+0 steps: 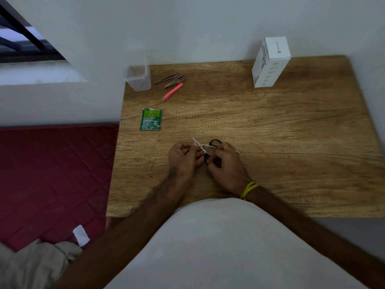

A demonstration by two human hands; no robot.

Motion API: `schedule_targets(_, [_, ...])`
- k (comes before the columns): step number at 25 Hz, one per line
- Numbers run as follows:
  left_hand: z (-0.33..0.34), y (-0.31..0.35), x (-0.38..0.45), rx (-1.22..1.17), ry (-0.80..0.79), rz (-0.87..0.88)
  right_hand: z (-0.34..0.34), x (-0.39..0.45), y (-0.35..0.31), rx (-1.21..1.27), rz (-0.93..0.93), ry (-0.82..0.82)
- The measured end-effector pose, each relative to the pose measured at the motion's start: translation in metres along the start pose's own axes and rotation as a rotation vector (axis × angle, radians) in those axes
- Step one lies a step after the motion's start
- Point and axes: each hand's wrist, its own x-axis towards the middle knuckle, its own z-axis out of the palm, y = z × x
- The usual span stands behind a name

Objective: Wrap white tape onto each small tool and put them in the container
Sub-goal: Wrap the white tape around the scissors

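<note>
Our left hand (184, 158) pinches thin white tape (198, 143). Our right hand (227, 165) grips small black-handled scissors (214, 142). Clear plastic container (139, 79) sits well apart.

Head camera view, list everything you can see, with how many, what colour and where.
table: one, wood brown, fills the middle and right
container: one, clear plastic, far left corner of the table
metal tools: two or so, silver, beside the container
tweezers: one, pink, just nearer than the metal tools
packet: one, green, left part of the table
box: one, white, upright at the far right
scissors: one, black handles, held between both hands
tape: one strip, white, on the scissors
mat: one, dark red, on the floor at left
left hand: fingers on the tape
right hand: gripping the scissors, yellow thread on the wrist
</note>
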Motion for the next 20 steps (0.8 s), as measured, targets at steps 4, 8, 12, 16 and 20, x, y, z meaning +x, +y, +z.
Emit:
schedule_targets(4, [0.005, 0.002, -0.007, 0.031, -0.008, 0.072, 0.002, 0.003, -0.007, 0.217, 0.191, 0.139])
schedule_targets(8, [0.007, 0.001, -0.013, 0.108, -0.013, 0.126, 0.003, 0.004, -0.01, 0.285, 0.221, 0.169])
schedule_targets(12, [0.007, 0.005, -0.012, 0.127, -0.006, 0.169, 0.0, -0.003, -0.008, 0.299, 0.126, 0.182])
schedule_targets(16, [0.008, 0.007, -0.008, 0.141, 0.037, 0.188, -0.001, -0.003, -0.005, 0.291, 0.136, 0.183])
schedule_targets(20, [0.005, 0.005, -0.008, 0.134, 0.061, 0.181, -0.004, -0.004, -0.007, 0.264, 0.122, 0.087])
